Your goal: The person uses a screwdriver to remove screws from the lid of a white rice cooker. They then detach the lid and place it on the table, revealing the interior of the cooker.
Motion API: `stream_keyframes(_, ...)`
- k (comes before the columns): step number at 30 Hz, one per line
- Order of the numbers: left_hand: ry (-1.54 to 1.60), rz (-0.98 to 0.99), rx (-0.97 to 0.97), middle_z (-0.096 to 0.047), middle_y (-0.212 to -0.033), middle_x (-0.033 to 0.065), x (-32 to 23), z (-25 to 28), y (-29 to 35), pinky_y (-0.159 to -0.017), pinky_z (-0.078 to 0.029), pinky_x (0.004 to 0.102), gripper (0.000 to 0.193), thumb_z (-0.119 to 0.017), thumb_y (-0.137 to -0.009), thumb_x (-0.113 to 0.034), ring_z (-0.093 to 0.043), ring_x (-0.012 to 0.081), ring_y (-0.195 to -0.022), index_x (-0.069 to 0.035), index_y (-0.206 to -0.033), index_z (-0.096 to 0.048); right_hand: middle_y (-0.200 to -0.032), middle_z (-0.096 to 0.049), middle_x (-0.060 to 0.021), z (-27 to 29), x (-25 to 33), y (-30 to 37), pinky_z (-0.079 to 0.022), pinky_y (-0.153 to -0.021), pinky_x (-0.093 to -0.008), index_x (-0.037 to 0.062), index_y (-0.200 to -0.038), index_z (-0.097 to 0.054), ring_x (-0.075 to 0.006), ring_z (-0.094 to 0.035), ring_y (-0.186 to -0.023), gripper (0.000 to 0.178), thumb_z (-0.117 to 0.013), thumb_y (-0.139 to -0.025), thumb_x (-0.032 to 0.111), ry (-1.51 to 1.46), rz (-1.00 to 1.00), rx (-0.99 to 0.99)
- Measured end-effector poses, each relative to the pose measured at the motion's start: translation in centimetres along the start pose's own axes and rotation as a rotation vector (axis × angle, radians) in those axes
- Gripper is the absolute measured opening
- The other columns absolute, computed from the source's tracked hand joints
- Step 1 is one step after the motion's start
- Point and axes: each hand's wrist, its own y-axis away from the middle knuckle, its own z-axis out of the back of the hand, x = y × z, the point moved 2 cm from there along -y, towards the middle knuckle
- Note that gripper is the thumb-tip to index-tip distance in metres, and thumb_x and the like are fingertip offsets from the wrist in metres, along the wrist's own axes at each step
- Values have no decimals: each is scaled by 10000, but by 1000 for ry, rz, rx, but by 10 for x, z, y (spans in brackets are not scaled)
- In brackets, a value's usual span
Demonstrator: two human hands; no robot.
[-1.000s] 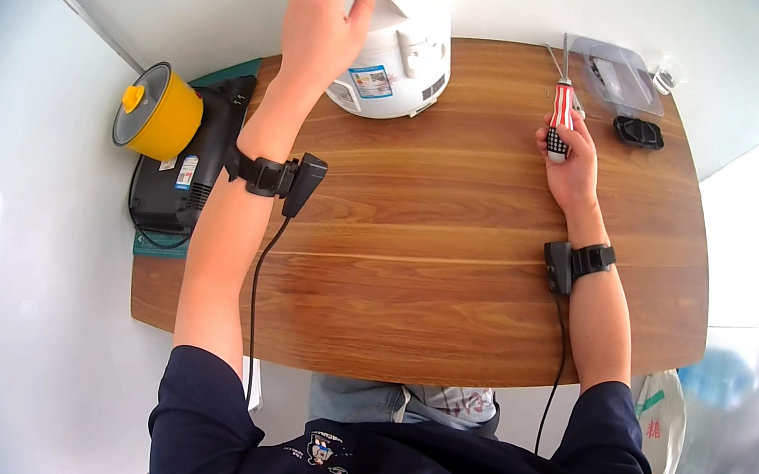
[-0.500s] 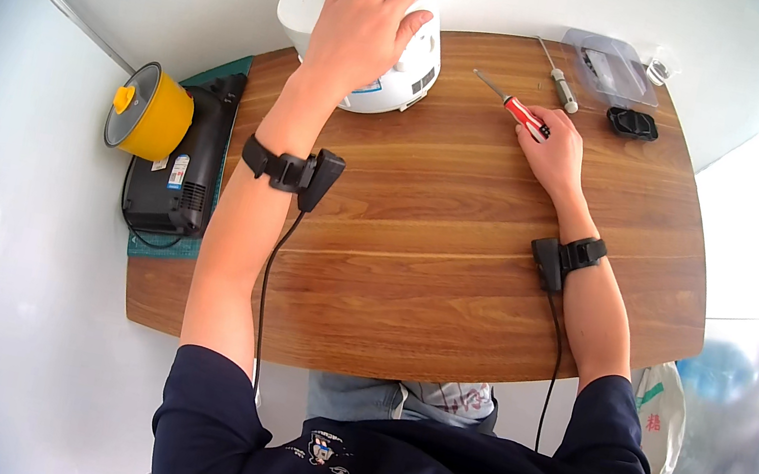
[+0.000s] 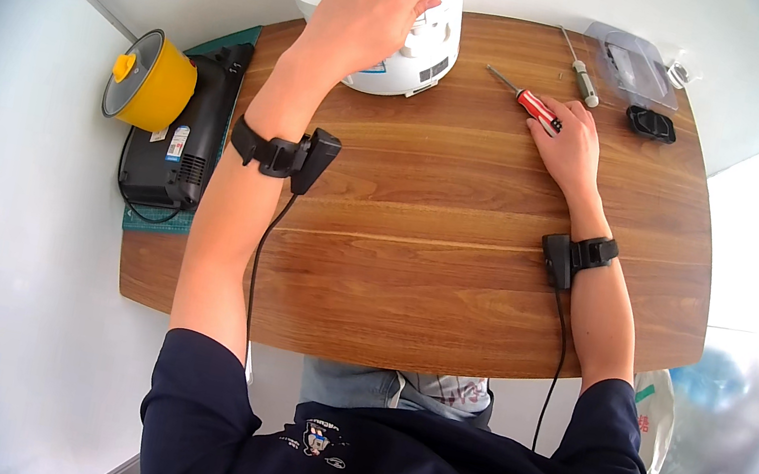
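Note:
A white rounded appliance, perhaps a rice cooker, stands at the far edge of the table. My left hand lies over its top, fingers stretched out and a little apart; the thumb is partly hidden behind them. On the tabletop to the right, my right hand has its fingers around the red-and-white handle of a screwdriver, whose shaft points to the far left. Just beyond that hand lies a second screwdriver with a grey handle.
Near the far right corner are a clear plastic tray, a black small case and a small clear cup. At the left, a yellow pot sits on a black appliance over a green mat. Cables trail from both wrist straps.
The view has shifted slightly, bringing the table higher in the picture. My left fingers have drawn closer together over the white appliance. The right hand keeps its hold on the screwdriver.

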Motion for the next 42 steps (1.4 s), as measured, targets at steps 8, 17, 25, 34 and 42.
stream_keyframes(8, 41, -100, -3, -581, -1411, 122, 5, 19, 37, -1164, -350, 489, 339, -606, -965, -97, -461, 342, -1411, -33, -1295, -647, -1083, -697, -57, 7, 12, 2, -532, -923, -414, 149, -1170, -756, -296, -639, -1100, 389, -788, -854, 373, 20, -73, 55)
stream_keyframes(17, 139, 234, -837, -560, -1154, 111, 5, -21, 104, -844, -468, 340, 243, -661, -972, -58, -533, 194, -938, -9, -1204, -607, -1046, -713, -72, 16, 17, -8, -535, -904, -410, 91, -1196, -739, -275, -659, -1052, 495, -738, -912, 497, 21, -171, 85)
stream_keyframes(25, 470, 543, -788, -443, -1119, 96, -5, -76, 121, -798, -432, 352, 573, -870, -859, -277, -441, 212, -914, -30, -1198, -479, -969, -726, -51, 33, 80, -41, -569, -760, -267, 24, -1200, -711, -103, -684, -908, 347, -798, -915, 201, -676, -173, -108)
stream_keyframes(34, 412, 521, -714, -461, -1180, 144, -14, -73, 119, -812, -469, 374, 509, -856, -841, -120, -482, 265, -1016, -34, -1193, -499, -1027, -725, -103, -22, 172, -48, -586, -740, -309, -1, -1134, -694, -193, -733, -896, 352, -840, -842, 130, -616, -25, -125)
stream_keyframes(42, 365, 572, -727, -448, -1204, 160, -35, -88, 118, -850, -459, 380, 414, -727, -904, 8, -505, 253, -957, 6, -1223, -464, -982, -749, -96, -42, 170, -41, -590, -771, -323, -10, -1063, -706, -188, -745, -846, 248, -795, -849, 79, -658, -134, -159)
